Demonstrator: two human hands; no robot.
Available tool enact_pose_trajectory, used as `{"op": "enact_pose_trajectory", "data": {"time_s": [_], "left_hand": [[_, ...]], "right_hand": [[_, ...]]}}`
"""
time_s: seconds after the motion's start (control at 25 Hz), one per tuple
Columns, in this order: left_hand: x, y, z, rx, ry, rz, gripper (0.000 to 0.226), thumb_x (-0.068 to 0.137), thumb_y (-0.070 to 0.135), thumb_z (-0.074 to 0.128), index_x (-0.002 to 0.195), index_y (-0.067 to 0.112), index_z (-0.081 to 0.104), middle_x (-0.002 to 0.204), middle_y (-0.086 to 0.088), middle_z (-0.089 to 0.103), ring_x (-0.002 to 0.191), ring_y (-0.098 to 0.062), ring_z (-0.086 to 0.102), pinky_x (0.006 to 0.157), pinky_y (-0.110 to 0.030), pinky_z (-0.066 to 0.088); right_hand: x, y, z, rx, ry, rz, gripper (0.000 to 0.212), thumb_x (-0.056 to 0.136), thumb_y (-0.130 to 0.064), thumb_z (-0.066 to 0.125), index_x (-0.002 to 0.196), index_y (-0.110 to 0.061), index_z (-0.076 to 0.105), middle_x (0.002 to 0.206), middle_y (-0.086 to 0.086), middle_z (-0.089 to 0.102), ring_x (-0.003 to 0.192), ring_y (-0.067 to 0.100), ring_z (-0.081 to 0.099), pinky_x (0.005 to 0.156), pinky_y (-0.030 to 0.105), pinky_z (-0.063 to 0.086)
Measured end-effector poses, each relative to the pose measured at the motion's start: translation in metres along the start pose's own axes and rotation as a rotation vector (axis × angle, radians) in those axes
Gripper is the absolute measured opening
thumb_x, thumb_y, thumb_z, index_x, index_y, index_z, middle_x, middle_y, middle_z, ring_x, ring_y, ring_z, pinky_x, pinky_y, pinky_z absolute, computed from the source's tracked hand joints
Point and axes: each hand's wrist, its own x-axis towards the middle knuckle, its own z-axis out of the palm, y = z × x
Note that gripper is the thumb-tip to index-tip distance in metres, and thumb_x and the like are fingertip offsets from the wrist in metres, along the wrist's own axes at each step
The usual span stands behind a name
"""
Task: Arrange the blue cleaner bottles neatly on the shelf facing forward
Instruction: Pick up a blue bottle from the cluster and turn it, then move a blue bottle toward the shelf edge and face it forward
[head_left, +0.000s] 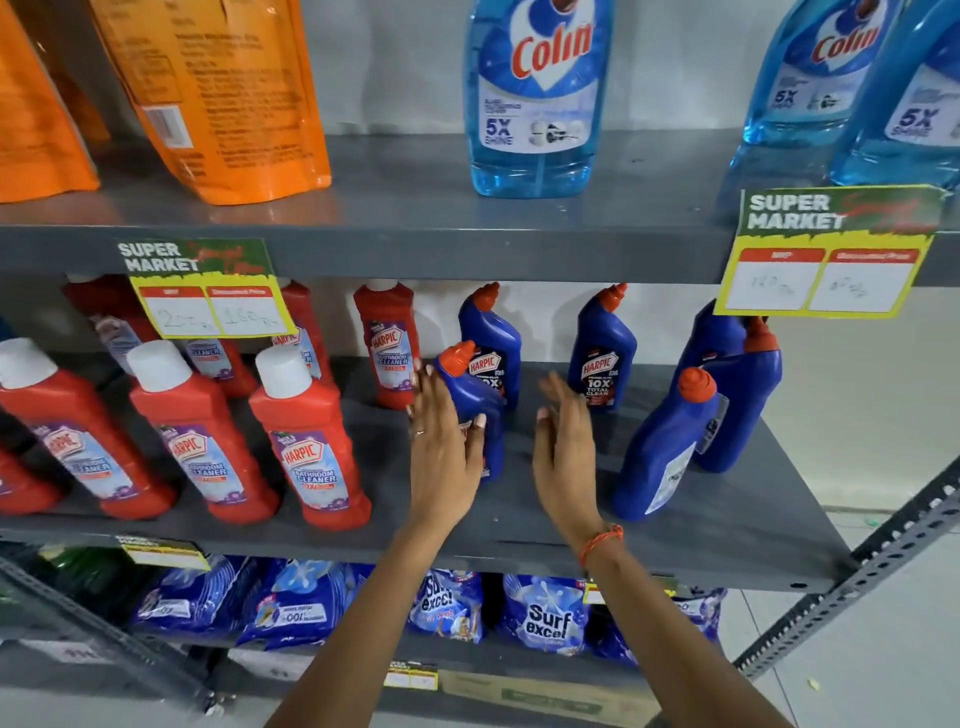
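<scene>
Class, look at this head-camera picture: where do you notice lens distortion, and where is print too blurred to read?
Head view: wide-angle bending tilts the red bottles and orange pouches outward near the left edge; handwriting on the right price tag is smeared; the Colin label reads sharply.

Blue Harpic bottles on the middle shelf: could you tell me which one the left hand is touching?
The front-left blue bottle, next to the red bottles; the left hand wraps its side. The other blue bottles stand untouched behind and right.

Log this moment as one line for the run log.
left hand: on front blue bottle | right hand: open, touching nothing | right front bottle: label turned sideways | shelf: unfinished
</scene>
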Motion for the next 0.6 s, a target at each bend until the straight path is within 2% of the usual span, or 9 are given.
{"op": "enact_pose_trajectory", "data": {"time_s": [0.04, 0.16, 0.28, 0.36, 0.44, 0.52, 0.6], "left_hand": [[-0.006, 0.021, 0.016, 0.026, 0.031, 0.038, 0.069, 0.095, 0.022, 0.047, 0.145, 0.001, 0.005, 0.157, -0.016, 0.003, 0.146, -0.024, -0.001, 0.119, -0.034, 0.005], [-0.008, 0.021, 0.027, 0.064, 0.143, 0.157, 0.07, 0.093, 0.02, 0.048, 0.147, 0.009, 0.005, 0.156, -0.009, 0.006, 0.145, -0.02, 0.003, 0.119, -0.037, 0.011], [-0.01, 0.036, 0.056, -0.013, 0.007, 0.172, 0.064, 0.091, 0.014, 0.054, 0.145, 0.008, 0.02, 0.155, -0.012, 0.024, 0.144, -0.02, 0.018, 0.118, -0.032, 0.019], [-0.015, 0.054, 0.082, -0.115, -0.139, 0.095, 0.06, 0.087, 0.011, 0.061, 0.14, 0.004, 0.033, 0.148, -0.015, 0.038, 0.137, -0.025, 0.036, 0.114, -0.036, 0.03], [-0.019, 0.066, 0.1, -0.24, -0.212, 0.016, 0.054, 0.083, 0.015, 0.067, 0.131, 0.005, 0.045, 0.134, -0.015, 0.054, 0.121, -0.022, 0.052, 0.104, -0.042, 0.043], [-0.022, 0.077, 0.111, -0.327, -0.243, -0.061, 0.05, 0.079, 0.021, 0.072, 0.123, 0.007, 0.053, 0.122, -0.014, 0.062, 0.11, -0.023, 0.06, 0.096, -0.043, 0.049], [-0.023, 0.08, 0.117, -0.382, -0.246, -0.136, 0.047, 0.076, 0.017, 0.076, 0.117, 0.006, 0.056, 0.118, -0.015, 0.065, 0.105, -0.025, 0.062, 0.094, -0.042, 0.051]], "right_hand": [[0.003, 0.001, -0.028, -0.018, 0.071, -0.073, 0.033, 0.094, -0.006, 0.041, 0.127, -0.006, 0.045, 0.13, 0.011, 0.053, 0.121, 0.018, 0.047, 0.105, 0.026, 0.038], [0.005, -0.009, -0.043, -0.034, 0.195, -0.224, 0.029, 0.093, -0.007, 0.039, 0.12, -0.005, 0.049, 0.12, 0.009, 0.055, 0.114, 0.018, 0.049, 0.102, 0.023, 0.039], [0.007, 0.004, -0.066, -0.087, 0.28, -0.241, 0.03, 0.093, -0.01, 0.038, 0.121, -0.007, 0.049, 0.119, 0.013, 0.052, 0.114, 0.017, 0.045, 0.102, 0.019, 0.036], [0.007, 0.028, -0.085, -0.094, 0.301, -0.166, 0.032, 0.093, -0.008, 0.04, 0.123, -0.012, 0.047, 0.127, 0.006, 0.046, 0.121, 0.015, 0.04, 0.108, 0.025, 0.032], [0.005, 0.051, -0.099, -0.083, 0.267, -0.036, 0.037, 0.092, -0.005, 0.042, 0.128, -0.013, 0.044, 0.135, 0.007, 0.041, 0.13, 0.021, 0.036, 0.113, 0.031, 0.028], [-0.002, 0.079, -0.111, -0.067, 0.182, 0.089, 0.04, 0.092, -0.004, 0.042, 0.132, -0.008, 0.04, 0.14, 0.015, 0.037, 0.132, 0.025, 0.034, 0.112, 0.022, 0.025], [-0.013, 0.103, -0.116, -0.04, 0.052, 0.179, 0.04, 0.093, -0.003, 0.042, 0.133, -0.005, 0.039, 0.137, 0.018, 0.04, 0.128, 0.027, 0.04, 0.106, 0.021, 0.028]]}}
